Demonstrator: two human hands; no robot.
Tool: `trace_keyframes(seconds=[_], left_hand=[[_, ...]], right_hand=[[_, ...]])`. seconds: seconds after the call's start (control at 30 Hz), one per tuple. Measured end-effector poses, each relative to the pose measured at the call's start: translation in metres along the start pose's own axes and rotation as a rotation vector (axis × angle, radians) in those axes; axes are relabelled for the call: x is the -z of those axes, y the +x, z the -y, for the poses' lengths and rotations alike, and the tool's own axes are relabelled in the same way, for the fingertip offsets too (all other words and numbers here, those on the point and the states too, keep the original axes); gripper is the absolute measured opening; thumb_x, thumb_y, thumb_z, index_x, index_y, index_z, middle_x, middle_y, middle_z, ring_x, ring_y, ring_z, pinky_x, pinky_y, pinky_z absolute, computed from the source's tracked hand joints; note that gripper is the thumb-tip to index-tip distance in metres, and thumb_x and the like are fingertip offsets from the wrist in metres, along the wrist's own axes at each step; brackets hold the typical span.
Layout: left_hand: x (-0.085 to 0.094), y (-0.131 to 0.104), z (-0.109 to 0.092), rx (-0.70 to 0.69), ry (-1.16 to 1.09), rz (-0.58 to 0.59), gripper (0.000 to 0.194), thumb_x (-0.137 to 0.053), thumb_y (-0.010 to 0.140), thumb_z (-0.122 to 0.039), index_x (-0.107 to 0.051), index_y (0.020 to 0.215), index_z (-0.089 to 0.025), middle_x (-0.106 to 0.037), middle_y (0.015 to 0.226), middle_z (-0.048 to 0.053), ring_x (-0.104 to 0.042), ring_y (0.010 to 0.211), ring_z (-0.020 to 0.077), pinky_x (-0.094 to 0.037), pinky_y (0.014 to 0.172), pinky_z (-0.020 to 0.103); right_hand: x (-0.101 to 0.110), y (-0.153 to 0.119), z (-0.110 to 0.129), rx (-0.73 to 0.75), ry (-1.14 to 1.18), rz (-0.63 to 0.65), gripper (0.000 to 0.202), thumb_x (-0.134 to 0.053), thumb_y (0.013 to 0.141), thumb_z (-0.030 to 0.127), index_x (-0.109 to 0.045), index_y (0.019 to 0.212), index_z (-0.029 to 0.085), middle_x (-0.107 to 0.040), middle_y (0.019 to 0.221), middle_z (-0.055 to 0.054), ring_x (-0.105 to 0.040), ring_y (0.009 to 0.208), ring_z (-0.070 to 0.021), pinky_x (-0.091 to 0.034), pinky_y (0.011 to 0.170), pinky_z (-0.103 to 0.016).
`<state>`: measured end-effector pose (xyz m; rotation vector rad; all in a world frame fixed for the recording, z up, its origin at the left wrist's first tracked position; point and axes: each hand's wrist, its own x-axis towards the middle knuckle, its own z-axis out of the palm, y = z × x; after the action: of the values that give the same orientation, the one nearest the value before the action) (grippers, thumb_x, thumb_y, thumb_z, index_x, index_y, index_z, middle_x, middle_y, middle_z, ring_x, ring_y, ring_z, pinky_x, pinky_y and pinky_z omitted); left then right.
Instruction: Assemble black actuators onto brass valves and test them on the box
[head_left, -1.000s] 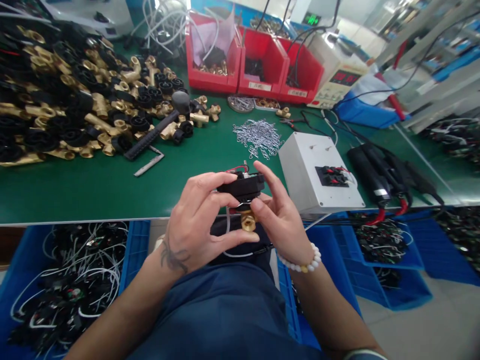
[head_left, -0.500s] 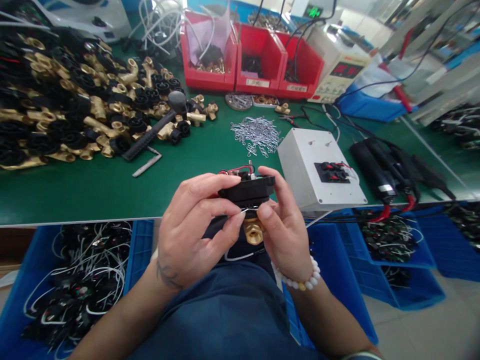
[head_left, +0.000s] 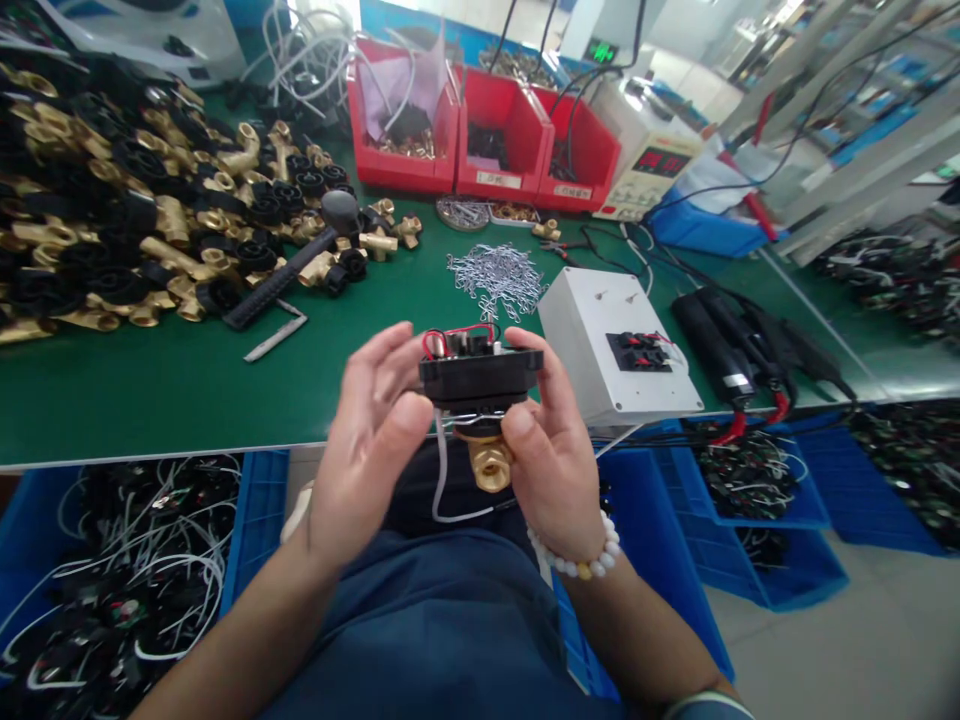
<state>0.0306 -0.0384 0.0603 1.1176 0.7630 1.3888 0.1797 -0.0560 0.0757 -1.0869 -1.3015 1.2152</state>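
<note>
A brass valve (head_left: 491, 466) with a black plastic housing (head_left: 480, 378) on top is held upright in front of my lap. Red wires and small parts show in the housing's open top. A thin metal wire clip (head_left: 469, 418) lies across the neck between housing and brass. My right hand (head_left: 559, 455) grips the right side, thumb at the neck and fingers behind. My left hand (head_left: 375, 430) is around the housing's left edge, thumb at its lower corner and fingers partly hidden behind. A white cable (head_left: 441, 470) hangs below the housing.
On the green bench lie a pile of wire clips (head_left: 501, 278), a hammer (head_left: 292, 262), a hex key (head_left: 276, 333) and many brass valves (head_left: 172, 220). A grey switch box (head_left: 592, 300) stands right of my hands. Red bins (head_left: 495, 180) line the back; blue crates (head_left: 259, 530) stand below.
My left hand has moved off the clip at the neck to the housing's left edge, its fingers spreading. The clip now lies across the neck, and the white cable shows more fully.
</note>
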Motion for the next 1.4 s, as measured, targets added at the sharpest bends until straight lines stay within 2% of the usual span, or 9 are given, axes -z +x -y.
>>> trace_keyframes(seconds=[0.07, 0.13, 0.2, 0.27, 0.33, 0.47, 0.77, 0.97, 1.4], left_hand=[[0.0, 0.005, 0.0, 0.327, -0.183, 0.085, 0.048, -0.066, 0.093, -0.052, -0.063, 0.128, -0.02, -0.07, 0.128, 0.012, -0.065, 0.126, 0.0334, -0.058, 0.102, 0.046], [0.001, 0.007, -0.003, 0.441, -0.248, 0.045, 0.055, -0.076, 0.084, -0.05, -0.064, 0.125, -0.015, -0.075, 0.118, 0.014, -0.072, 0.112, 0.0345, -0.064, 0.09, 0.043], [0.001, 0.007, -0.007, 0.452, -0.262, -0.02, 0.055, -0.08, 0.081, -0.049, -0.066, 0.12, -0.014, -0.077, 0.107, 0.012, -0.077, 0.097, 0.03, -0.065, 0.08, 0.036], [0.0, 0.004, -0.011, 0.468, -0.28, -0.02, 0.051, -0.077, 0.083, -0.053, -0.069, 0.114, -0.014, -0.078, 0.1, 0.011, -0.078, 0.087, 0.0259, -0.065, 0.073, 0.032], [0.0, 0.001, -0.015, 0.473, -0.294, -0.008, 0.049, -0.074, 0.086, -0.056, -0.07, 0.111, -0.014, -0.079, 0.099, 0.01, -0.078, 0.084, 0.0246, -0.065, 0.071, 0.031], [0.0, -0.004, -0.022, 0.456, -0.285, 0.001, 0.048, -0.072, 0.088, -0.056, -0.07, 0.112, -0.015, -0.079, 0.101, 0.01, -0.078, 0.085, 0.0259, -0.065, 0.073, 0.033], [0.0, -0.005, -0.024, 0.382, -0.202, -0.049, 0.052, -0.075, 0.083, -0.06, -0.068, 0.113, -0.017, -0.078, 0.098, 0.008, -0.077, 0.085, 0.0258, -0.063, 0.074, 0.035], [0.006, -0.012, -0.032, 0.357, -0.02, 0.059, 0.057, -0.073, 0.085, -0.058, -0.062, 0.126, -0.019, -0.073, 0.121, 0.011, -0.07, 0.112, 0.0313, -0.059, 0.091, 0.039], [0.002, -0.017, -0.035, 0.293, -0.015, 0.121, 0.046, -0.076, 0.084, -0.046, -0.06, 0.121, -0.024, -0.074, 0.112, 0.004, -0.07, 0.098, 0.0223, -0.059, 0.085, 0.031]], right_hand=[[0.015, 0.007, 0.014, 0.023, -0.223, 0.116, 0.063, -0.065, 0.093, 0.06, -0.045, 0.148, 0.034, -0.073, 0.111, -0.003, -0.073, 0.101, -0.025, -0.063, 0.085, -0.042], [0.041, 0.023, 0.032, 0.128, -0.513, 0.141, 0.043, -0.07, 0.093, 0.051, -0.063, 0.131, 0.033, -0.075, 0.101, 0.0, -0.073, 0.092, -0.0221, -0.061, 0.087, -0.04], [0.077, 0.049, 0.046, 0.255, -0.828, -0.124, 0.022, -0.07, 0.095, 0.039, -0.073, 0.112, 0.027, -0.076, 0.096, -0.002, -0.072, 0.09, -0.0201, -0.057, 0.09, -0.037], [0.117, 0.081, 0.052, 0.291, -1.111, -0.361, 0.018, -0.074, 0.092, 0.026, -0.075, 0.108, 0.021, -0.076, 0.099, -0.006, -0.07, 0.096, -0.0201, -0.05, 0.098, -0.036], [0.154, 0.11, 0.049, 0.131, -1.202, -0.371, 0.02, -0.077, 0.087, 0.018, -0.076, 0.107, 0.015, -0.076, 0.106, -0.011, -0.067, 0.102, -0.0203, -0.047, 0.101, -0.036], [0.193, 0.139, 0.03, -0.248, -0.836, -0.24, 0.016, -0.073, 0.088, 0.008, -0.075, 0.103, 0.011, -0.075, 0.103, -0.012, -0.065, 0.086, -0.0136, -0.048, 0.091, -0.029], [0.176, 0.137, 0.024, -0.242, -0.725, -0.263, 0.008, -0.072, 0.086, 0.006, -0.073, 0.093, 0.01, -0.072, 0.084, -0.006, -0.057, 0.071, -0.0086, -0.045, 0.075, -0.026], [0.172, 0.137, 0.019, -0.183, -0.807, -0.293, 0.007, -0.07, 0.089, 0.008, -0.074, 0.091, 0.014, -0.069, 0.077, -0.003, -0.053, 0.066, -0.0083, -0.043, 0.07, -0.025], [0.166, 0.132, 0.022, -0.156, -0.864, -0.321, 0.003, -0.072, 0.087, 0.012, -0.074, 0.089, 0.012, -0.07, 0.08, -0.003, -0.053, 0.067, -0.0083, -0.042, 0.07, -0.024]])
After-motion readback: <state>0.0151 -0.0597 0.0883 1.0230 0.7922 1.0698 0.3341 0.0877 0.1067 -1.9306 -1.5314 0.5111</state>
